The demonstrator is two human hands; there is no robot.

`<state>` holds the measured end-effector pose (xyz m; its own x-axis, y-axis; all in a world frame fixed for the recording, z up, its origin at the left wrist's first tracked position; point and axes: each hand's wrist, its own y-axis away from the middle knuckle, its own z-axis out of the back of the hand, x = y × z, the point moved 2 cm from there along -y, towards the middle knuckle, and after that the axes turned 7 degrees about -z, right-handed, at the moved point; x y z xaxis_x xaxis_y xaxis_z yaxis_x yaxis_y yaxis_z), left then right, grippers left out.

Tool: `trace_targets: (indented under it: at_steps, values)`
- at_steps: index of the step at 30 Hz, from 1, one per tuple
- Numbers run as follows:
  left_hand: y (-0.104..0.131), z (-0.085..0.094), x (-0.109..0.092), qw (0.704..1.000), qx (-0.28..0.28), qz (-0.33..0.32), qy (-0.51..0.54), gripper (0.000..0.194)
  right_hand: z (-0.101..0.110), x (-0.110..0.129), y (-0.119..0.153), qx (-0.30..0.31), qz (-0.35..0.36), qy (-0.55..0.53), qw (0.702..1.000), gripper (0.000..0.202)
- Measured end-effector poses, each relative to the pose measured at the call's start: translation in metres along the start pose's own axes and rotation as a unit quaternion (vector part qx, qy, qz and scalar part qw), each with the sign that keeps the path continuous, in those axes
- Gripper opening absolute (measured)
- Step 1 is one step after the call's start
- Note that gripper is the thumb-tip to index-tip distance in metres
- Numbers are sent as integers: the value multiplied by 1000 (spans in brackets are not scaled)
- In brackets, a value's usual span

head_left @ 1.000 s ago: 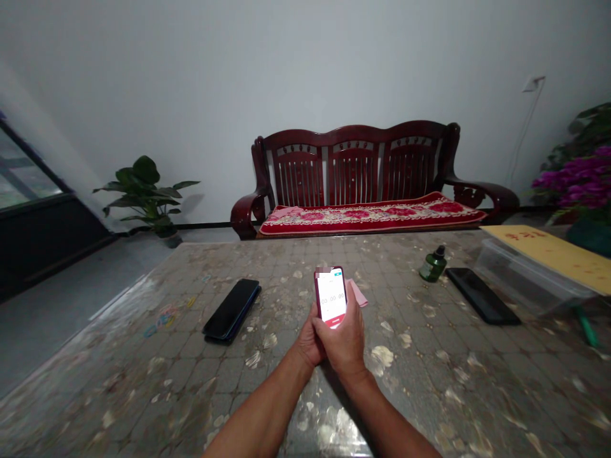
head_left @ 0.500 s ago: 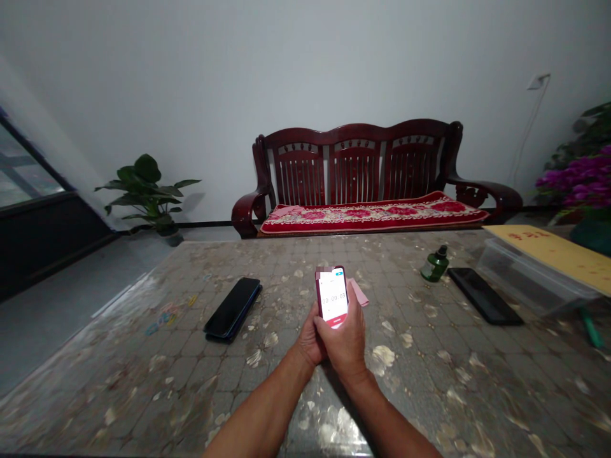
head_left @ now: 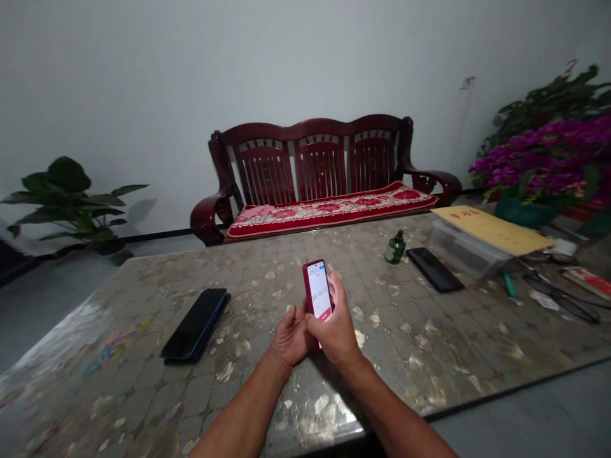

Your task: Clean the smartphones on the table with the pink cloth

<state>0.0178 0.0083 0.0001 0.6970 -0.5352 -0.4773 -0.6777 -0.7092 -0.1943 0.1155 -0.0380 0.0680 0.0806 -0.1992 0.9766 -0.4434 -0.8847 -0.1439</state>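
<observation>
A smartphone [head_left: 319, 291] in a dark red case is held upright above the table, tilted slightly, its lit screen showing timer digits and a red button at the bottom. My right hand [head_left: 340, 324] is wrapped round its right side and lower end, the thumb lying across the bottom. Just left of the phone, my left hand [head_left: 292, 336] is turned palm up with its thumb lifted away. Its fingertips go behind the phone's lower end, so whether they touch it is hidden. The pink cloth is out of sight behind the phone and right hand.
On the patterned table [head_left: 267, 407] lie a dark phone with a blue case [head_left: 195, 324], colourful rings [head_left: 107, 353], a green bottle [head_left: 395, 248], a black phone [head_left: 434, 270] and a clear box [head_left: 465, 248] under yellow paper [head_left: 494, 229]. Glasses [head_left: 556, 289] lie right. A wooden bench [head_left: 317, 130] stands behind.
The view has swung right, bringing the glasses and more flowers into sight. My left hand has loosened from the phone, its thumb now apart; the right hand keeps hold and the phone has turned slightly.
</observation>
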Motion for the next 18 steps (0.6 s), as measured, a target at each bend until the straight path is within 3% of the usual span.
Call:
trace_targets:
  at_steps: [6,9,11,13,15,18]
  values:
    - [4,-17,7,995,58,76,-19,59,46,35,13,43,-129,-161,978,101]
    - [6,-16,7,989,90,112,-25,59,89,59,29,27,-134,-160,978,97]
    - [7,-12,5,990,79,109,-33,59,127,77,42,17,-123,-137,983,97]
    - [7,-7,2,993,62,98,-36,57,177,90,55,-60,-111,-89,988,100]
    - [9,-2,-2,995,38,87,-42,57,234,96,72,-174,-99,-32,979,99]
    - [12,4,-5,994,6,89,-57,61,317,94,106,-351,-99,22,931,92]
